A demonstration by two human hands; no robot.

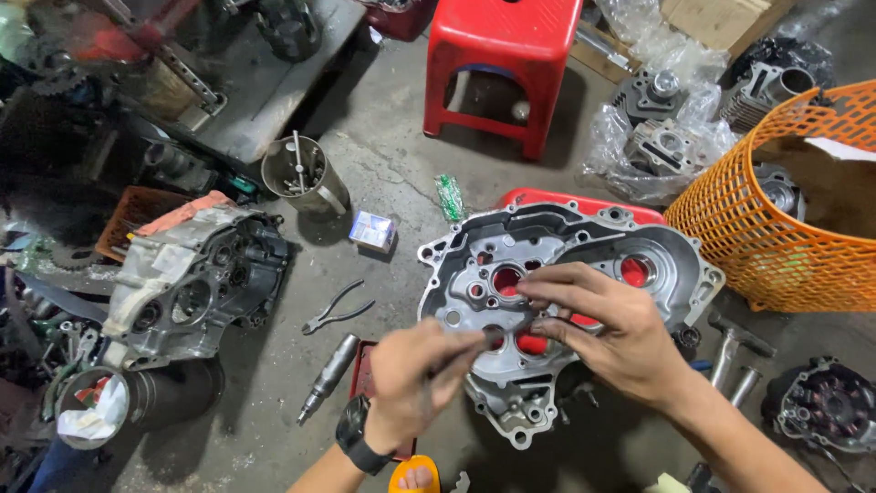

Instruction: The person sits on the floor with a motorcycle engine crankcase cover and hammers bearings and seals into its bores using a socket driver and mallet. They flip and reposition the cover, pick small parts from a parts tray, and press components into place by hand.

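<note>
A grey metal engine case half [547,265] lies flat over a red tray [584,202] in the middle of the floor. My right hand [607,329] rests on the case, fingertips pinched at one of its round bores. My left hand [415,374], with a black watch on the wrist, is closed around a thin dark tool whose tip points toward the same spot; the hand is blurred.
A second dirty engine case [187,278] sits at left. Pliers [336,309] and a steel shaft [327,376] lie between the two cases. A red stool [506,55], an orange mesh basket [776,210], a metal can [301,173] and bagged cylinder parts [662,137] stand around.
</note>
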